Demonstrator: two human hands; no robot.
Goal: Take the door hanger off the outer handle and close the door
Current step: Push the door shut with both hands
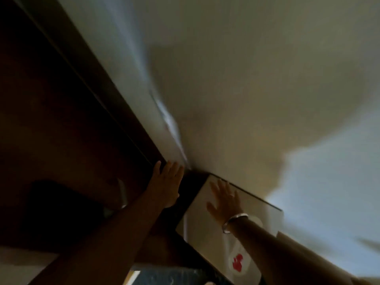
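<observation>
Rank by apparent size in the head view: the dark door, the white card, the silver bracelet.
1. dark door
2. white card, under the right hand
3. silver bracelet

Blur and tilt make true sizes unsure.

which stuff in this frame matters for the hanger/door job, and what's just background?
Job:
- dark brown wooden door
- left hand, flat, fingers spread, near the door edge
- right hand, open on the white flat panel
- white hanging tag with red mark, possibly the hanger; blurred

Background:
- pale wall
- silver bangle
</observation>
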